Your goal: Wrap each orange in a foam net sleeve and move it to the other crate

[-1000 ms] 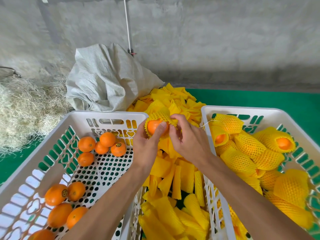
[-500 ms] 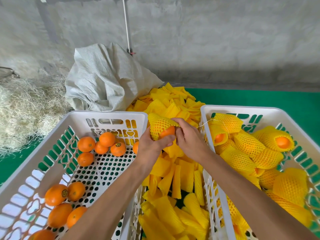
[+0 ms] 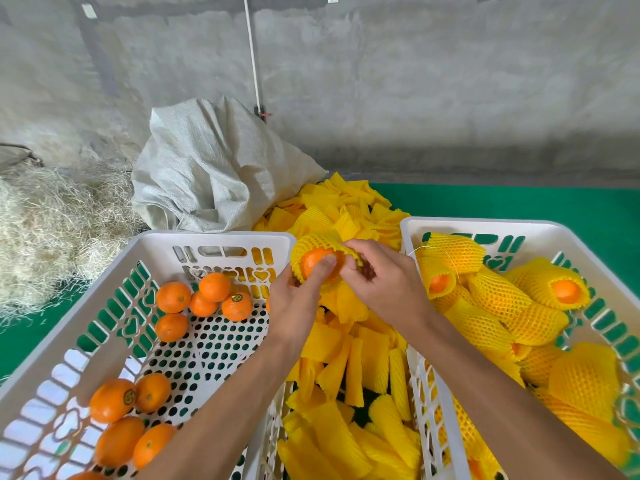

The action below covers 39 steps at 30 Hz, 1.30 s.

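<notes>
An orange (image 3: 313, 260) sits partly inside a yellow foam net sleeve (image 3: 317, 241), held above the gap between two white crates. My left hand (image 3: 294, 306) grips the orange from below, its thumb pressed on the bare fruit. My right hand (image 3: 381, 282) pinches the sleeve's edge at the orange's right side. The left crate (image 3: 114, 317) holds several bare oranges (image 3: 207, 299). Several sleeved oranges (image 3: 498, 303) lie in the right crate (image 3: 467, 225).
A heap of flat yellow foam sleeves (image 3: 353, 368) fills the space between the crates and piles up behind them. A grey woven sack (image 3: 214, 168) lies behind the left crate, with dry straw (image 3: 52, 233) at far left. Green floor (image 3: 519, 202) and a concrete wall lie beyond.
The sleeve has been worked further round the orange; my left thumb now presses on the exposed fruit and my right hand has shifted its pinch on the sleeve edge.
</notes>
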Tool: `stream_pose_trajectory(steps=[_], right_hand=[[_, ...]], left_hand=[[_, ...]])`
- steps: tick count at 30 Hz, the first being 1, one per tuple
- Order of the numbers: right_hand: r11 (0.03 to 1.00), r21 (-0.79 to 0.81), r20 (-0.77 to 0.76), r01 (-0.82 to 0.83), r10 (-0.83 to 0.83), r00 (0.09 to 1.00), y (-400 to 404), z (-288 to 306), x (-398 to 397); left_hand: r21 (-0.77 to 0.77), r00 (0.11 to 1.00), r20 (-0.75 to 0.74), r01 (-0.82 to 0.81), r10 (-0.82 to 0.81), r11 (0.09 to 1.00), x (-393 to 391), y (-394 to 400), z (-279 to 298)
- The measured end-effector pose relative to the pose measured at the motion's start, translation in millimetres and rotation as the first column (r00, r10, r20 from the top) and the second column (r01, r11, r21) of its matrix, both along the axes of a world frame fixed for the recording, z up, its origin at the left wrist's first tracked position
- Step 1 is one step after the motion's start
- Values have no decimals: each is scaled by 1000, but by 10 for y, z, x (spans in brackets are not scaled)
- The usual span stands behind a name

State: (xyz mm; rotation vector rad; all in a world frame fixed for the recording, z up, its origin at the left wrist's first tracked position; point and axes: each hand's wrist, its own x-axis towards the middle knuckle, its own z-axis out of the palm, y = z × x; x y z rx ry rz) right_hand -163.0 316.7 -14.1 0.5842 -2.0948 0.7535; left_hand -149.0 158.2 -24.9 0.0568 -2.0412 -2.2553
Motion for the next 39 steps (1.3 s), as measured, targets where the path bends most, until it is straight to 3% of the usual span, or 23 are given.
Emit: stream_pose_trajectory(steps=[3,6,9,11,15,18,27,33,36,39], right_hand=[[998,-29,255,64,-55,965,-33,-77,7],[995,-97,521,-36,82,849,-62,-189,-45],[987,-131,613,-89,151,776,-85,-225,-50],[988,-128,622,-86,147,769,-72,-243,-53],[1000,12,532,-22,12,847,-20,-269,-78],[1000,21,471,14,-22,882,3,-250,-95],[997,19,374,-69,57,926,-84,-77,10],[990,133,305,43,-82,949,-44,-115,49],[979,174,342,106,-161,926,-80,-126,30],[982,76,499,173,-188,846,-60,-134,11]], left_hand=[[21,999,41,-3,2,1000,-22,-8,-23],[117,998,61,11,-18,993,-50,-15,-62],[185,997,15,68,-72,981,-71,-6,-73],[134,996,15,88,-91,987,-72,19,-86],[23,997,-5,82,-82,996,-47,58,-96],[-35,998,-43,54,-55,998,-35,50,-106],[29,990,-129,-53,56,998,-28,16,-49],[-16,987,-141,-73,70,997,-59,6,-126],[-61,987,-160,-15,5,998,-57,18,-168],[-242,965,-247,30,-91,970,-1,59,-167]])
